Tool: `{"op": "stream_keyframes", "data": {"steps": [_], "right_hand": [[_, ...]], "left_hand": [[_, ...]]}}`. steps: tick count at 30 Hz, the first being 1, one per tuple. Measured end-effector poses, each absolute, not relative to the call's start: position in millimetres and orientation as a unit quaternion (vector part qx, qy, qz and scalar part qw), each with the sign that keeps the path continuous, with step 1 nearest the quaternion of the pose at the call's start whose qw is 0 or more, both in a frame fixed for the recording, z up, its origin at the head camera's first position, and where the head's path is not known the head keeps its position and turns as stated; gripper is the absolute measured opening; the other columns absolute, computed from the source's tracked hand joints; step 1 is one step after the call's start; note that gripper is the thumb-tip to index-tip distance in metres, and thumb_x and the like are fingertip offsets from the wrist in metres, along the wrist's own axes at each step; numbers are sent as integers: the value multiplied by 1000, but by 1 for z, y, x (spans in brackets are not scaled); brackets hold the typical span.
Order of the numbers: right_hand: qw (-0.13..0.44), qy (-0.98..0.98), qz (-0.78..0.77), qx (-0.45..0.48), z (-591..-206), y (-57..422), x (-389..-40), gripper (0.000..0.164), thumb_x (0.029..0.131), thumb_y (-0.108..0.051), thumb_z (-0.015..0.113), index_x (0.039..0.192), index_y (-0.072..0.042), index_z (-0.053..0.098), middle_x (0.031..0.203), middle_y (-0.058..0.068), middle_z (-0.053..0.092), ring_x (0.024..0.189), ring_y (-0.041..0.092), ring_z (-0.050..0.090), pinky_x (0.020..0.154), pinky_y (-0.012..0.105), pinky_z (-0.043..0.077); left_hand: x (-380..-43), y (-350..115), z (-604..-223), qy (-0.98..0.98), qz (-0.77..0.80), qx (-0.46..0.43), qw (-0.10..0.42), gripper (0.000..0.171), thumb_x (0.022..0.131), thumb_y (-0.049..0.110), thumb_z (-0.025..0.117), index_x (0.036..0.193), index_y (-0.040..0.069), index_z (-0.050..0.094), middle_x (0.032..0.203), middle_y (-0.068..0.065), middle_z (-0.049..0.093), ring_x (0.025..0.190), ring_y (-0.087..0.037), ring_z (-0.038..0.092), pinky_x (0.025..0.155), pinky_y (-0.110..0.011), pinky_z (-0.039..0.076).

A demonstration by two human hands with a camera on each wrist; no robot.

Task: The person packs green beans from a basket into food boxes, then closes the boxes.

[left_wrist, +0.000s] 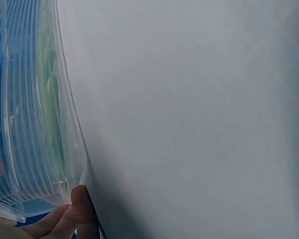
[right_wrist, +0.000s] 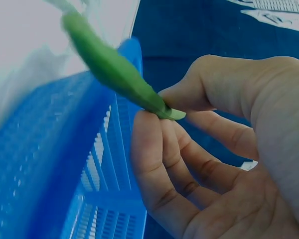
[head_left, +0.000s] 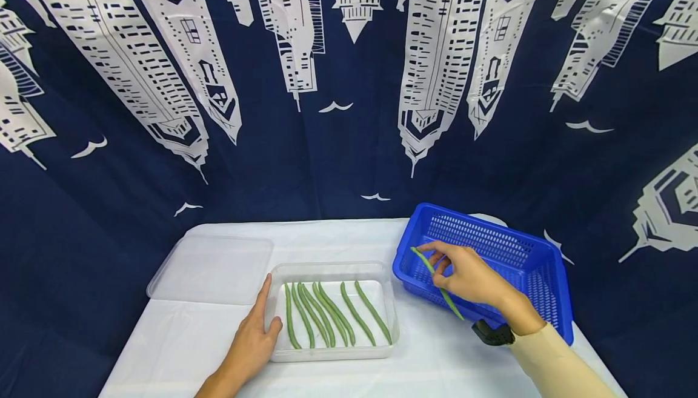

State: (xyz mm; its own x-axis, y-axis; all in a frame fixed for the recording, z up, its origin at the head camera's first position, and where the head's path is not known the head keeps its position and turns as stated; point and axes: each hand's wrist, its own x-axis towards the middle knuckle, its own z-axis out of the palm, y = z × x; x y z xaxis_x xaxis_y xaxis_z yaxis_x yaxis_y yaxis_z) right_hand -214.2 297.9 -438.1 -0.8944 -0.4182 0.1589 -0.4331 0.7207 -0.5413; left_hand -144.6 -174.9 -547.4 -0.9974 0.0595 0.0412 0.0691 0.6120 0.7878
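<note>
My right hand [head_left: 463,274] pinches a green bean [head_left: 423,258] between thumb and fingertips, over the near left part of a blue plastic basket [head_left: 493,225]. In the right wrist view the bean [right_wrist: 112,72] slants up and left from the fingertips, beside the basket wall [right_wrist: 55,114]. My left hand [head_left: 252,337] rests along the left side of a clear plastic container [head_left: 332,354], its index finger straight and the thumb near the front corner. Several green beans [head_left: 327,313] lie side by side in the container. In the left wrist view, fingers [left_wrist: 82,204] touch the container's corner.
A translucent flat lid [head_left: 212,268] lies on the white-covered table [head_left: 180,337], left of and behind the container. Behind the table hangs a dark blue cloth [head_left: 327,162] printed with white buildings and birds. The basket stands at the table's right side.
</note>
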Motion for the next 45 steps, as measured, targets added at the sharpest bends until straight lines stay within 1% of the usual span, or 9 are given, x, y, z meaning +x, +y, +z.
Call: {"op": "stream_keyframes", "data": {"steps": [5,6,12,19,25,30,34,40,45], "right_hand": [[24,-919,305,250,-441,286,-214,58,95,5,77,151,-11,75,114,2,81,97,10,75,84,31,67],[24,-917,306,254,-442,284,-215,58,95,6,77,151,-10,74,114,2,81,97,10,75,84,30,66],[12,-912,315,264,-446,270,-213,60,96,7,76,154,-10,73,116,7,81,97,11,75,84,35,69],[3,-901,330,283,-449,247,-212,61,97,5,78,154,-14,73,114,3,80,95,7,73,79,24,64],[1,-894,332,301,-452,227,-211,63,94,8,74,153,-13,74,113,3,80,92,4,71,78,23,63],[3,-892,326,315,-455,212,-213,64,92,7,74,153,-11,73,111,4,80,89,0,70,78,23,62],[-3,-891,321,320,-457,203,-215,65,92,7,73,154,-10,73,111,2,79,90,0,71,78,24,62],[-33,-889,319,328,-462,190,-218,62,95,7,73,155,-6,71,114,6,81,93,5,76,82,32,69],[-49,-885,310,343,-469,180,-223,60,95,5,75,154,-4,70,113,10,82,90,5,78,82,32,69]], "left_hand": [[-146,-176,-546,-902,-431,-40,8,93,114,8,60,191,25,9,193,-26,22,174,-54,32,139,-77,30],[-147,-176,-546,-902,-430,-41,8,93,115,8,60,191,25,9,193,-26,22,174,-54,32,139,-77,30],[-146,-176,-547,-903,-429,-36,6,93,114,8,59,190,24,10,192,-26,23,174,-54,32,139,-77,30],[-144,-176,-550,-896,-443,-37,7,93,114,9,60,191,26,9,193,-25,21,175,-54,29,139,-77,28],[-144,-177,-550,-896,-442,-39,6,94,115,9,60,190,29,8,193,-25,21,175,-54,29,139,-78,29],[-144,-177,-548,-894,-446,-38,6,96,115,10,60,190,33,6,194,-23,20,176,-53,29,140,-78,28],[-144,-176,-548,-895,-444,-38,6,95,114,9,60,190,32,7,194,-23,21,175,-53,30,140,-78,30],[-144,-176,-548,-897,-441,-41,8,94,115,8,59,191,28,8,193,-25,21,175,-54,30,139,-78,30],[-145,-177,-549,-896,-441,-41,11,94,114,8,60,190,29,8,193,-24,22,175,-53,31,140,-77,31]]}}
